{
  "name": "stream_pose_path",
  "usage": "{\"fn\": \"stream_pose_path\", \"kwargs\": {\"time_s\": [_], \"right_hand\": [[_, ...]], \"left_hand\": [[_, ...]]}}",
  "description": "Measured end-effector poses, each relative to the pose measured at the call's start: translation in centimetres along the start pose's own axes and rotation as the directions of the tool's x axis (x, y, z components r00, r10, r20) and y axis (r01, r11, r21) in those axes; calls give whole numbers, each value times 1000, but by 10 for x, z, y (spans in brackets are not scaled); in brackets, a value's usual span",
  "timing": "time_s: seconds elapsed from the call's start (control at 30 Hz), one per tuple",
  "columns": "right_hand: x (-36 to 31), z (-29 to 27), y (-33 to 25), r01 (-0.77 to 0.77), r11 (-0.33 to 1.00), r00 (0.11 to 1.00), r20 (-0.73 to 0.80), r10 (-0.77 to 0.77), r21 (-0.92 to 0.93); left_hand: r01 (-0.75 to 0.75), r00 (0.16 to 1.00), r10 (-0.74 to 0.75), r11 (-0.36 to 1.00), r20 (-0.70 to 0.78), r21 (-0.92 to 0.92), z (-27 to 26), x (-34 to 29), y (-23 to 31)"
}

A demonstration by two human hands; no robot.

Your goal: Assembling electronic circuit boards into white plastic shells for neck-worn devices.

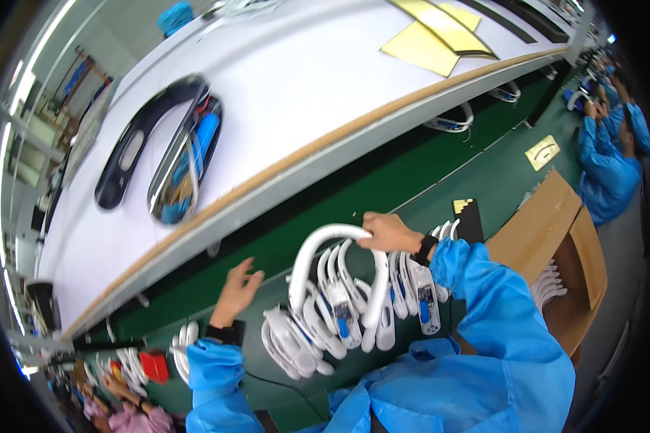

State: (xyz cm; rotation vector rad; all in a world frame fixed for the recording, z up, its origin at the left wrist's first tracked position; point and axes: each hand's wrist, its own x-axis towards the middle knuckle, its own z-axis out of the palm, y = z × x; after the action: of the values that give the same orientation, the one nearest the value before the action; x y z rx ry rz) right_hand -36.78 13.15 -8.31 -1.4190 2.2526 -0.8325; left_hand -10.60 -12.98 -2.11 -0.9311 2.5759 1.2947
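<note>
My right hand (388, 232) grips the top of the curve of a white U-shaped neckband housing (312, 245), fingers wrapped over it. The housing is raised above a row of similar white neckband parts (285, 339) on the green bench. Some of those parts show circuit boards and blue cells (424, 304) inside. To the left of the row is my left hand (238, 290), held over the bench with its fingers apart and nothing in it. Both wrists wear black bands, below blue sleeves.
An upper white shelf (267, 108) with a wooden edge carries an opened dark neckband (159, 144) and yellow sheets (430, 47). At the right stands an open cardboard box (588, 260) with white parts inside. Co-workers sit at far right and lower left, near a red object (154, 367).
</note>
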Motion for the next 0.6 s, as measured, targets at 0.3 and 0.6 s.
{"fn": "stream_pose_path", "kwargs": {"time_s": [0.3, 0.6], "right_hand": [[87, 51, 131, -685, 686, 519, -498, 695, 244], [-17, -46, 149, -387, 887, 863, -239, 444, 250]], "left_hand": [[-220, 824, 429, 844, -370, 489, -26, 156, -194], [-205, 935, 293, 905, -198, 372, 39, 197, -149]]}}
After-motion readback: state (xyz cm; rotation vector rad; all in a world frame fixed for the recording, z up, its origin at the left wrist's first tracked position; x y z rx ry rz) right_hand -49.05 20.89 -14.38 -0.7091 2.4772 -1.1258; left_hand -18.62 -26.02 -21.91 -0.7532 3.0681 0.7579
